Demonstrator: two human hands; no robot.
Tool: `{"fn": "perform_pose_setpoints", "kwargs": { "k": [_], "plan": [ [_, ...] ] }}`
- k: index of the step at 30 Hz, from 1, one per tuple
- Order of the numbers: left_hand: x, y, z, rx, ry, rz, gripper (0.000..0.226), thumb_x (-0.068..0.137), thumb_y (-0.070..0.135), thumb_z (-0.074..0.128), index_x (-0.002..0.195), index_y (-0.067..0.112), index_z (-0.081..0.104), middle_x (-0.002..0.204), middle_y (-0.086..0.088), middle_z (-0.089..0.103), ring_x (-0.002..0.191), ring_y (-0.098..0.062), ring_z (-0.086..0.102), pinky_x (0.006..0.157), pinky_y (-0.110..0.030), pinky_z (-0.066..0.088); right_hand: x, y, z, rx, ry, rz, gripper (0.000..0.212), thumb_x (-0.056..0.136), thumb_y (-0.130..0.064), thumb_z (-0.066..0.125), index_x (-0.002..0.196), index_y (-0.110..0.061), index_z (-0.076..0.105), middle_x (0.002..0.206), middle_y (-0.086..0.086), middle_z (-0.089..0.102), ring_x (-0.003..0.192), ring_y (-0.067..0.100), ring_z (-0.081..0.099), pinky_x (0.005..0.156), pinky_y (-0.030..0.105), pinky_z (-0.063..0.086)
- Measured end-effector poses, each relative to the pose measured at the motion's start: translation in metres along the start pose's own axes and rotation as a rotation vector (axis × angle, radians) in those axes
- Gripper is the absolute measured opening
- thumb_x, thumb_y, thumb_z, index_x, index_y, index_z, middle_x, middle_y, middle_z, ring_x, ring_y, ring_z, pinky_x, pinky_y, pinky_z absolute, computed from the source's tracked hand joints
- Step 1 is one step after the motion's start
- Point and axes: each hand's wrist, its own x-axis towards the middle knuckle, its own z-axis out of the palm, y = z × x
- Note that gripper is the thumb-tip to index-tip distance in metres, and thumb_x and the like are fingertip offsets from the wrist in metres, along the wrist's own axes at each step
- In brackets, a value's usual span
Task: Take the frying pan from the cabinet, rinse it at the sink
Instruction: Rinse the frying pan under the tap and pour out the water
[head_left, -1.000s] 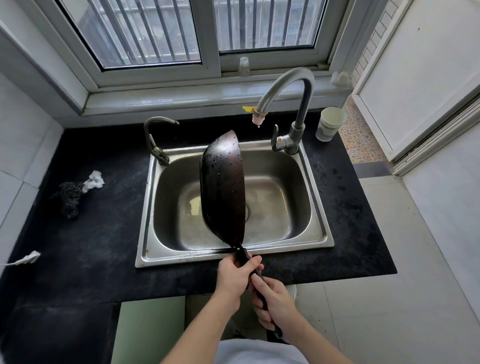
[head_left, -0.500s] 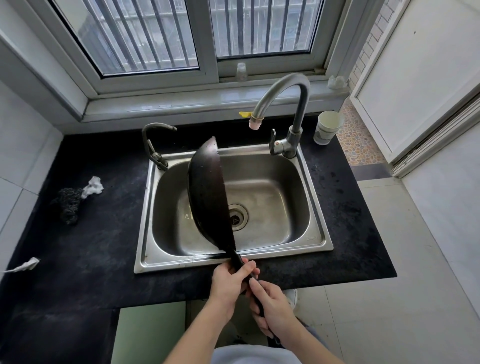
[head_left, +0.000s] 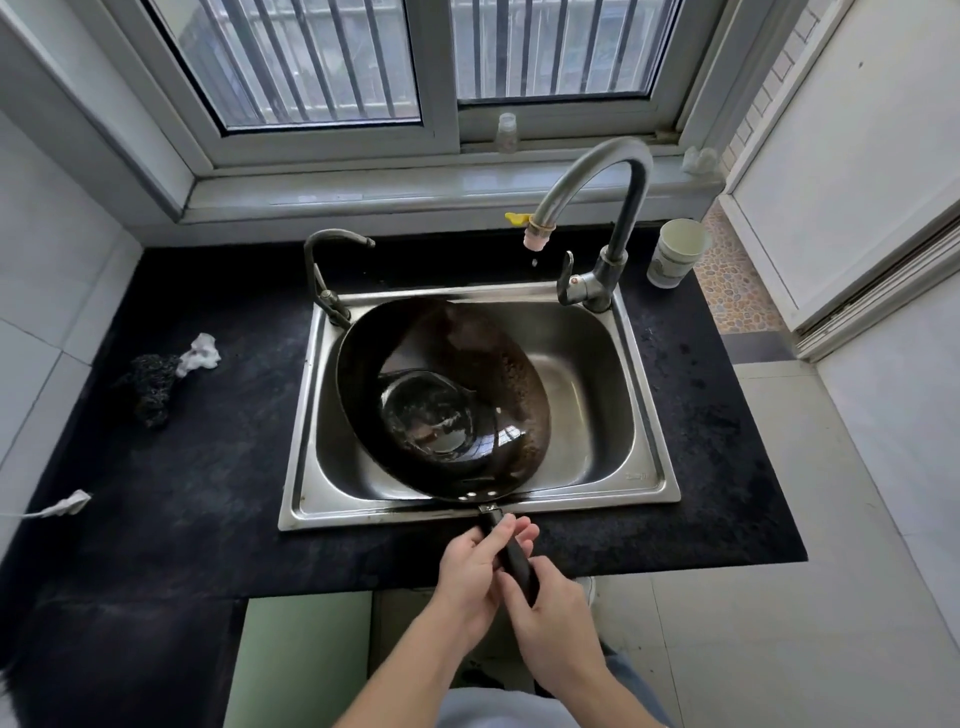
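Note:
A dark, worn frying pan (head_left: 441, 400) lies face up over the steel sink (head_left: 644, 415), its wet inside showing and tilted a little to the left. Its black handle (head_left: 511, 551) sticks out over the sink's front rim. My left hand (head_left: 470, 571) wraps the handle from the left. My right hand (head_left: 550, 613) holds the handle's end just below it. The tall curved faucet (head_left: 608, 171) stands at the sink's back right; a single drop hangs under its spout and no stream runs.
A small second tap (head_left: 327, 260) stands at the sink's back left. A paper cup (head_left: 675, 254) sits right of the faucet. On the black counter (head_left: 208, 467) lie a dark scouring pad (head_left: 153, 384), a white rag (head_left: 200, 353) and a white scrap (head_left: 67, 504).
The pan has turned from standing on edge to lying face up across the sink. Both hands have stayed on the handle.

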Motion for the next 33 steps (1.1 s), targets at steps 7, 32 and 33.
{"fn": "perform_pose_setpoints", "kwargs": {
  "k": [7,32,33],
  "plan": [
    [0.007,-0.004,-0.004,0.016,-0.108,-0.066,0.03,0.092,0.002,0.062,0.119,-0.011,0.06,0.115,-0.026,0.07,0.091,-0.024,0.073,0.081,-0.031,0.059,-0.015,0.0,-0.001,-0.202,0.082,-0.012,0.017,0.091,-0.045,0.058,0.092,-0.031,0.05,0.077,-0.01,0.059,0.07,0.006,0.053,0.063,0.018,0.039],
    [0.007,0.005,-0.019,0.102,-0.25,-0.066,0.026,0.092,0.003,0.061,0.116,-0.008,0.061,0.102,-0.018,0.071,0.093,-0.023,0.071,0.081,-0.03,0.056,-0.019,-0.024,0.003,0.619,-0.229,0.322,0.027,0.097,-0.023,0.059,0.086,0.002,0.056,0.054,0.008,0.049,0.034,0.017,0.04,0.034,0.023,0.035],
    [0.005,0.004,-0.019,0.095,-0.258,-0.049,0.026,0.092,0.004,0.061,0.116,-0.008,0.061,0.102,-0.018,0.07,0.094,-0.023,0.071,0.082,-0.03,0.055,-0.021,-0.026,0.0,0.592,-0.234,0.314,0.03,0.096,-0.025,0.06,0.088,0.004,0.057,0.056,0.009,0.049,0.035,0.017,0.04,0.035,0.025,0.036]
  ]
}}
